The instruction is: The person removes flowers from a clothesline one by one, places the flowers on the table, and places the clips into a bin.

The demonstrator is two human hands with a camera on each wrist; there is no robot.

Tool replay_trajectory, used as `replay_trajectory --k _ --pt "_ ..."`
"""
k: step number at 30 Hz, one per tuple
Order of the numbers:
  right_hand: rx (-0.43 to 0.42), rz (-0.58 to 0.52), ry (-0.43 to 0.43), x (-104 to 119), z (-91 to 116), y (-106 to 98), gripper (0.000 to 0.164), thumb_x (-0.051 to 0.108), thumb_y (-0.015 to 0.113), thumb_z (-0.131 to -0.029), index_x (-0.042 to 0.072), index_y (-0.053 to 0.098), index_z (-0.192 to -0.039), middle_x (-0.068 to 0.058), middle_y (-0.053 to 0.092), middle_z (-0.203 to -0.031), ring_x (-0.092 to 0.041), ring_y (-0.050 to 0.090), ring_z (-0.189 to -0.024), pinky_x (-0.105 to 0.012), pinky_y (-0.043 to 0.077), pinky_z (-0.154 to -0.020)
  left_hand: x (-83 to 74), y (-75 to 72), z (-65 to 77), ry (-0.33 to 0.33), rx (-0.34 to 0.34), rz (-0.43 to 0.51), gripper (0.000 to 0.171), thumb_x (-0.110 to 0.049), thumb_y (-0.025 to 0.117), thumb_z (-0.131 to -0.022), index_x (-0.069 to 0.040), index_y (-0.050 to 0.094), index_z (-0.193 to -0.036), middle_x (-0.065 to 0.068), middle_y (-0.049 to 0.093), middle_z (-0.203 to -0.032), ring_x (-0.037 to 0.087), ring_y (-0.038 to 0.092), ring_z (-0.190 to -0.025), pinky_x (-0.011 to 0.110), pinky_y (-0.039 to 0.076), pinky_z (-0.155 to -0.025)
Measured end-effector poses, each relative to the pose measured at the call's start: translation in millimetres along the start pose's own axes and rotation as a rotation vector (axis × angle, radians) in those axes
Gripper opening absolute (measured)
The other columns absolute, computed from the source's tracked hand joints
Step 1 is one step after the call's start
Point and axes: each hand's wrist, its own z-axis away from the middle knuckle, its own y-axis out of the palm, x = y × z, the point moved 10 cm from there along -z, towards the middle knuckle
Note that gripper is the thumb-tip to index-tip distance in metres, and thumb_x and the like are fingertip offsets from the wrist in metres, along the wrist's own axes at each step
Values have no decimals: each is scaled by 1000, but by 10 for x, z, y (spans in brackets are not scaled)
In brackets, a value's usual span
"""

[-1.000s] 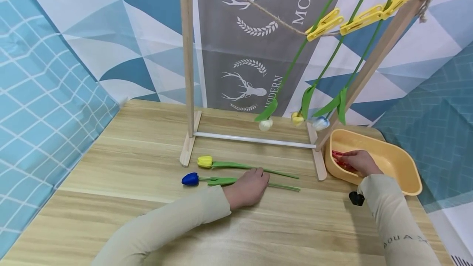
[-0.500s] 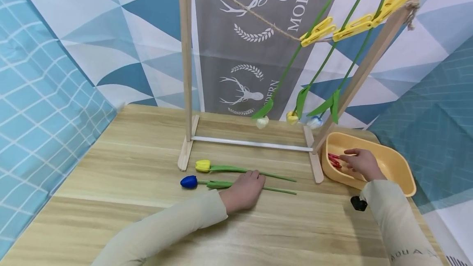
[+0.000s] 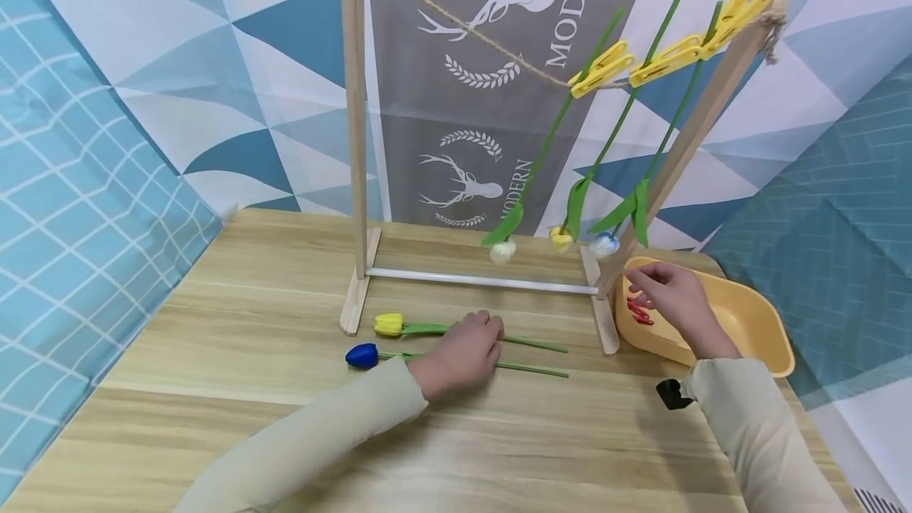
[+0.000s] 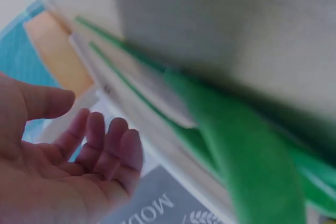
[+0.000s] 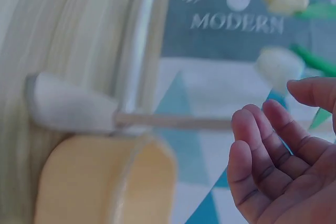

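Note:
My left hand (image 3: 466,351) hovers over or beside the stems of two artificial tulips lying on the table, a yellow tulip (image 3: 389,324) and a blue tulip (image 3: 362,355). In the left wrist view that hand (image 4: 86,161) has relaxed fingers, with nothing between them; the green stems and leaves (image 4: 236,145) are apart from it. My right hand (image 3: 673,295) is raised over the left end of the yellow basin (image 3: 773,339), above red clothespins (image 3: 639,312). Its fingers (image 5: 249,124) are loosely bent, and the right wrist view shows no object in them.
Behind stands a wooden frame (image 3: 354,117) with a sagging rope (image 3: 463,26). Yellow clothespins (image 3: 602,70) hold a white tulip (image 3: 503,251), a pale yellow tulip (image 3: 561,239) and a blue-white tulip (image 3: 604,245) upside down. A white bar (image 3: 477,281) joins the frame's feet.
My right hand has come up from the red clothespins in the basin and leaves them lying there. The left hand stays near the tulip stems. The head view has shifted slightly.

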Motion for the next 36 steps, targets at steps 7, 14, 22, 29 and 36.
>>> replay_trajectory --k 7,14,22,29,36 --pt "-18 -7 -47 337 81 38 62 58 47 -90 4 57 -118 -15 62 -107 -16 61 -83 -24 50 -64 29 -482 -53 23 -180 237 19 -12 50 -92 -2 55 -108 8 55 -96 18 51 -88 31 46 -79" --pt "-49 -53 -114 580 142 57 52 51 50 -92 4 60 -113 -17 63 -107 -7 60 -77 -21 50 -63 145 -882 -64 -15 -350 371 20 -11 49 -92 -1 57 -107 8 57 -96 21 54 -91 33 47 -82" --pt "-79 -95 -188 870 185 23 47 46 53 -92 3 61 -109 -10 63 -98 -8 61 -77 -17 50 -69 227 -1209 -68 -28 -424 463 22 -14 47 -92 -4 54 -110 6 53 -98 18 50 -90 32 46 -78" --pt "-132 -157 -271 1165 215 -83 44 44 53 -92 5 60 -111 1 61 -92 -6 62 -75 -16 50 -68 259 -1475 -90 -14 -503 536 19 -15 47 -94 -3 53 -107 7 52 -100 17 49 -89 28 44 -73" --pt "-184 -253 -299 1338 220 -155 41 42 56 -91 7 59 -111 6 61 -91 -7 64 -78 -16 50 -67 232 -1636 -139 -6 -544 551 18 -14 48 -94 -3 53 -107 8 52 -98 18 49 -88 28 45 -74"
